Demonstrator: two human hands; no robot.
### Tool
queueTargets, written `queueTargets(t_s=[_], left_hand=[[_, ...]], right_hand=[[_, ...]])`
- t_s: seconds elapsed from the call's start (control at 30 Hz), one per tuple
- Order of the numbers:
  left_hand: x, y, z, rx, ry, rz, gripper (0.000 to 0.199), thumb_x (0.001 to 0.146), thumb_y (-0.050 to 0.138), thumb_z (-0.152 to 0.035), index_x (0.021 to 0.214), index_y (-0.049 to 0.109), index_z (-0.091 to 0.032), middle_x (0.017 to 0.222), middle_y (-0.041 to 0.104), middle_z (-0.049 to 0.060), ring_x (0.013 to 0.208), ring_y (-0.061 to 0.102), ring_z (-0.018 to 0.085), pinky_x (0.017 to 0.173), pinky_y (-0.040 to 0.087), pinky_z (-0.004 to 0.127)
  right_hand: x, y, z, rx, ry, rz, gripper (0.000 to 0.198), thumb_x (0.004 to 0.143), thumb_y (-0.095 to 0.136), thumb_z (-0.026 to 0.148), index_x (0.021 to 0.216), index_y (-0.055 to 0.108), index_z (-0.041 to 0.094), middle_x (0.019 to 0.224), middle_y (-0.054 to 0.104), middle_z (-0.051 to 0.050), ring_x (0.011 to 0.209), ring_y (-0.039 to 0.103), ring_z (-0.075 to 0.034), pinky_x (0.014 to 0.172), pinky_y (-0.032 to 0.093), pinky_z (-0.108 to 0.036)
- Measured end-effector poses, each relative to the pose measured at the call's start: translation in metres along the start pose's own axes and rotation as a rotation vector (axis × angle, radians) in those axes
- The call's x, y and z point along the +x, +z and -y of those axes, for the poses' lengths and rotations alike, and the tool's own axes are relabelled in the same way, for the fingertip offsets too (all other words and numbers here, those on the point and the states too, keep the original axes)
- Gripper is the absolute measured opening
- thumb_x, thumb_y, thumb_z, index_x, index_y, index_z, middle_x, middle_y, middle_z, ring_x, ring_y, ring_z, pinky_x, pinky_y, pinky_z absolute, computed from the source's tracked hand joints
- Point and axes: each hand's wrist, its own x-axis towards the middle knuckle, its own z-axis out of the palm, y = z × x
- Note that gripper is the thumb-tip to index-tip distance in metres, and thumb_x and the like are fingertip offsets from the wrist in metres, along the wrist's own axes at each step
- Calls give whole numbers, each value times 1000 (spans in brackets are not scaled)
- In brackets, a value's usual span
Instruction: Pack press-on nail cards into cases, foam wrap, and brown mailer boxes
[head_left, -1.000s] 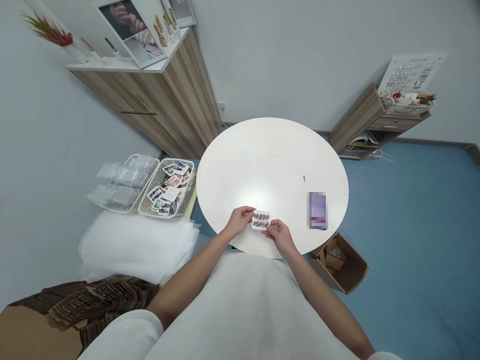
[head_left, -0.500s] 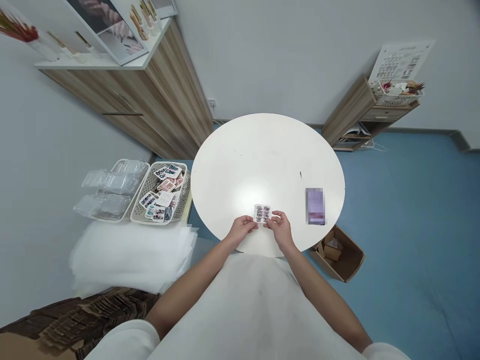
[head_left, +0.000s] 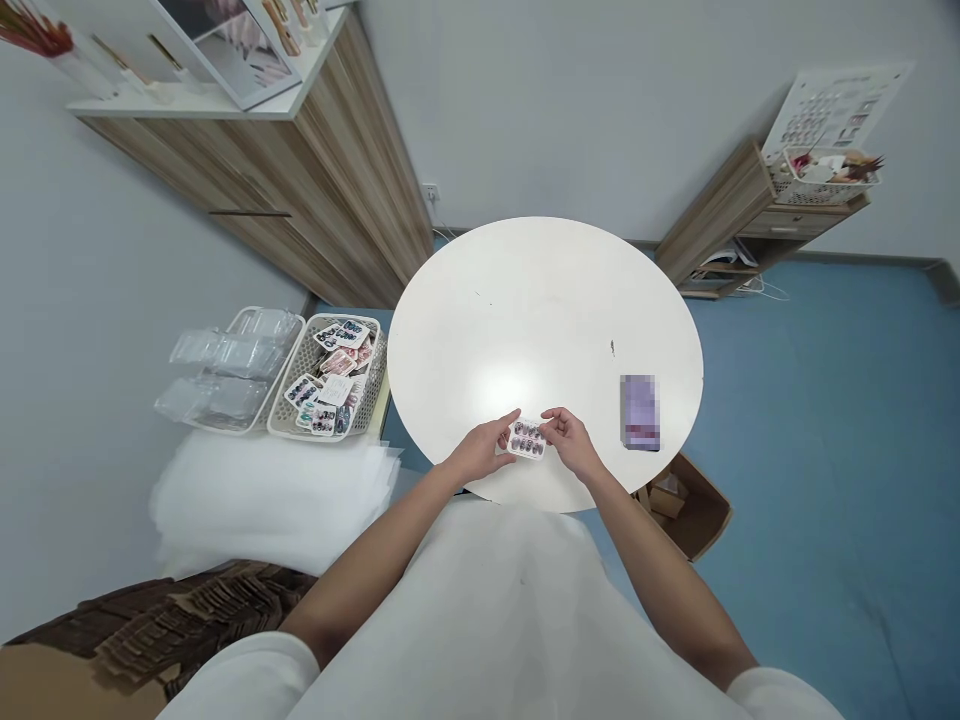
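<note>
A small white card of press-on nails [head_left: 527, 440] lies level between my two hands, at or just over the near part of the round white table [head_left: 465, 350]. Dark, patterned nails fill it in two rows running left to right. My left hand [head_left: 480, 452] grips its left edge, thumb below and fingers above. At the upper right corner, my right hand [head_left: 574, 445] pinches the card between thumb and fingertips. Some fingertips are too small to make out clearly.
A blurred purple packet [head_left: 640, 412] lies on the table's right side. Left stand a basket of nail cards [head_left: 274, 410] and one with clear plastic packs [head_left: 240, 365], above white sheets [head_left: 270, 500]. An open cardboard box [head_left: 709, 515] sits on the floor at right.
The nail card has been turned about a quarter, from upright columns to sideways rows. My left hand has opened wider around its edge; my right hand has moved to its upper corner.
</note>
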Motion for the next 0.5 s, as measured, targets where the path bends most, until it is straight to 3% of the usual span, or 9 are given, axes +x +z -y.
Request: queueTargets(t_s=[0.13,0.23,0.4,0.5], left_hand=[[0,2,12,14,-13,-38,66,66,63,-23,127,40,-26,76,56,-2,70,53,14,69,43,26],[-2,0,24,3,-35,-64,65,67,63,-24,127,39,-26,76,54,-2,69,53,13,67,43,26],[-12,-10,53,54,-73,-151,65,67,63,-23,127,37,-25,86,52,0,70,50,13,68,43,27],[-20,-20,74,89,-100,-187,66,68,63,-20,127,36,-25,89,49,1,69,49,12,69,44,27]], right_hand=[[3,7,-8,-31,-8,8,31,69,59,38,93,52,20,72,52,2,63,51,-11,62,44,-28],[4,13,-15,-162,-24,38,43,68,61,34,107,49,21,88,55,-2,68,52,-11,67,46,-30],[10,36,-29,-498,-111,203,74,68,60,24,133,24,28,115,47,-6,80,51,-13,77,45,-35],[23,58,-36,-642,-170,275,74,73,54,20,135,16,28,111,48,-5,81,51,-14,78,45,-35]])
